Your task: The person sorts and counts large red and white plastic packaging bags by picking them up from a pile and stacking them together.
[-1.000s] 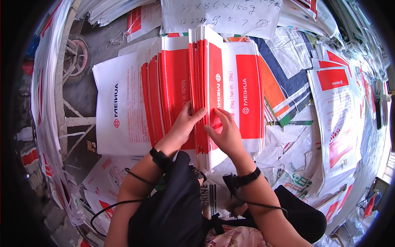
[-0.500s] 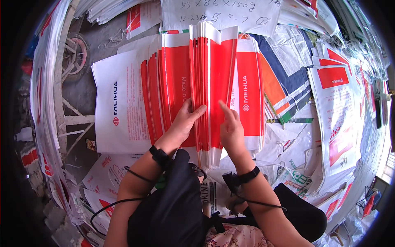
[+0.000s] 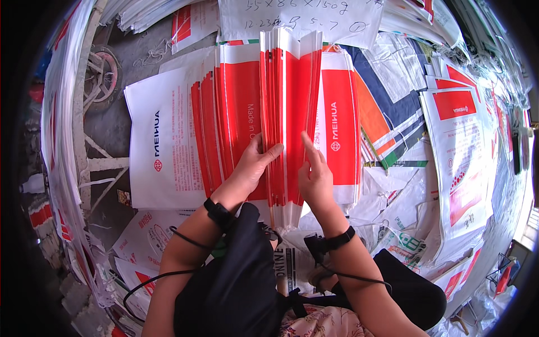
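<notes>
A bundle of red and white woven plastic bags (image 3: 298,84) stands in narrow upright folds before me, edges gathered at its left. My left hand (image 3: 255,163) is closed around these gathered folds, thumb lying over their front. At the bundle's right side is my right hand (image 3: 315,174), its index finger stretched up along the outermost red fold and its thumb apart from it. The lower fingers are curled and partly hidden. More bags of this kind (image 3: 238,112) fan out in overlapping layers to the left, and another red-panelled bag (image 3: 342,123) lies to the right.
A white sheet with handwriting (image 3: 303,22) lies beyond the bundle. Orange and dark blue bags (image 3: 382,95) are right of it, then a stack of white and red bags (image 3: 457,151). At left, a metal frame (image 3: 104,163) stands near a small wheel (image 3: 104,76).
My right hand has shifted slightly; its index finger has straightened upward along the outer fold. That fold leans a little further left. My left hand keeps its hold almost unmoved.
</notes>
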`<act>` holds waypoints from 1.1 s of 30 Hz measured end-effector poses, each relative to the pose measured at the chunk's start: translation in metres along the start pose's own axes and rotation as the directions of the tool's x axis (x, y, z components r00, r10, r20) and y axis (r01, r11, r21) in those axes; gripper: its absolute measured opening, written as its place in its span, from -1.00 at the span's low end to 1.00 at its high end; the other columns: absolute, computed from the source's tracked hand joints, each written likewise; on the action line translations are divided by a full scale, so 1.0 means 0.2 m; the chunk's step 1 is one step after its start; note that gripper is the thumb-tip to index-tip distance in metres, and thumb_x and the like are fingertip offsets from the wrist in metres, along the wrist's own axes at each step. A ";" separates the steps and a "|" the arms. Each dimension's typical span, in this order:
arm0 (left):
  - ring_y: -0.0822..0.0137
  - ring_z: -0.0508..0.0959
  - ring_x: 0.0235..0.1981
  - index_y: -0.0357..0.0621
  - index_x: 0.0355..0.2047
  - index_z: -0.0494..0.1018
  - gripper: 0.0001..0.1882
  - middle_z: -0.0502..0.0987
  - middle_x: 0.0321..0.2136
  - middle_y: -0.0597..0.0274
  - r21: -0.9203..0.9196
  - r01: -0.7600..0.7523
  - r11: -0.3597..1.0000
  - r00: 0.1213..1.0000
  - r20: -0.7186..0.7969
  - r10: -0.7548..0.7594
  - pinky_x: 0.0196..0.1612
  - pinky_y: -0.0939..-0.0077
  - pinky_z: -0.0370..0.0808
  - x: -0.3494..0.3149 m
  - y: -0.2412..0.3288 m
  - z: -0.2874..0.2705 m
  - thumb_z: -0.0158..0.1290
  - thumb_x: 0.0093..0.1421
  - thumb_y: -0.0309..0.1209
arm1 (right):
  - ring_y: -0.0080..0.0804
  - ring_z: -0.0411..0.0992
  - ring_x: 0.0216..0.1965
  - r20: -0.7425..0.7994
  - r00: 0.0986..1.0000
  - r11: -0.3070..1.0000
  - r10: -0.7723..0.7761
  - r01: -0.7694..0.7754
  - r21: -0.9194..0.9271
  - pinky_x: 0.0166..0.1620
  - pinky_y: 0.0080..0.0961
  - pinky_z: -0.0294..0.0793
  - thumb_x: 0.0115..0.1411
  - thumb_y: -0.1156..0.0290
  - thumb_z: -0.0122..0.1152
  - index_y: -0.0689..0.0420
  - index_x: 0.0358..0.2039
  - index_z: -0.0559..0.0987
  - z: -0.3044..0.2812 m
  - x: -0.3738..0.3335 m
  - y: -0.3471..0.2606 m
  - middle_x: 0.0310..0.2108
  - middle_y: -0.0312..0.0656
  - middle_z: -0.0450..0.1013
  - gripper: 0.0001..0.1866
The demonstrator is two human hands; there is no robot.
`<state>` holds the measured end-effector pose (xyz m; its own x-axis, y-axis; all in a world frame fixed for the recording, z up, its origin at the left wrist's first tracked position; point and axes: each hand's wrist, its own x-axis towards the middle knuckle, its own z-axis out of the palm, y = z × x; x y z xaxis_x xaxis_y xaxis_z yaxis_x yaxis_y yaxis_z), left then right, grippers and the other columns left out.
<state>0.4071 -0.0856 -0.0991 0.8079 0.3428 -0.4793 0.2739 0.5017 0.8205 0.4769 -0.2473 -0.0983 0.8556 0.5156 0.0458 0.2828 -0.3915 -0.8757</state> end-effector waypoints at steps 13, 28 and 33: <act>0.43 0.51 0.00 -0.20 0.16 0.32 -0.36 0.52 -0.04 0.21 0.021 -0.011 1.000 1.000 -0.018 0.011 0.11 0.46 0.43 0.01 -0.04 -0.01 0.27 0.24 -0.10 | -0.04 0.56 -0.17 0.153 0.988 0.995 0.009 0.007 -0.104 -0.15 -0.23 0.59 0.16 0.36 0.30 0.15 0.07 0.52 -0.02 0.01 -0.03 -0.14 -0.02 0.49 -0.55; 0.42 0.52 0.00 -0.21 0.15 0.33 -0.39 0.53 -0.05 0.20 0.048 -0.013 0.999 0.999 -0.034 0.014 0.11 0.45 0.44 0.01 -0.03 0.01 0.27 0.25 -0.11 | -0.01 0.57 -0.22 0.133 0.990 0.993 -0.047 0.061 -0.098 -0.19 -0.22 0.60 0.16 0.40 0.29 0.04 0.14 0.48 -0.03 0.01 -0.05 -0.14 0.02 0.48 -0.50; 0.43 0.51 0.01 -0.20 0.13 0.35 -0.40 0.53 -0.05 0.22 0.048 -0.005 0.999 0.999 -0.038 0.007 0.12 0.46 0.43 0.01 -0.03 0.00 0.26 0.25 -0.11 | -0.02 0.56 -0.22 0.128 0.991 0.999 0.034 -0.033 -0.011 -0.20 -0.20 0.60 0.16 0.42 0.27 0.04 0.17 0.47 -0.05 0.00 -0.02 -0.13 0.02 0.48 -0.48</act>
<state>0.4074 -0.0881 -0.1043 0.7893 0.3766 -0.4850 0.2943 0.4612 0.8370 0.4805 -0.2529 -0.0911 0.8025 0.5949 -0.0460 0.2588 -0.4164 -0.8716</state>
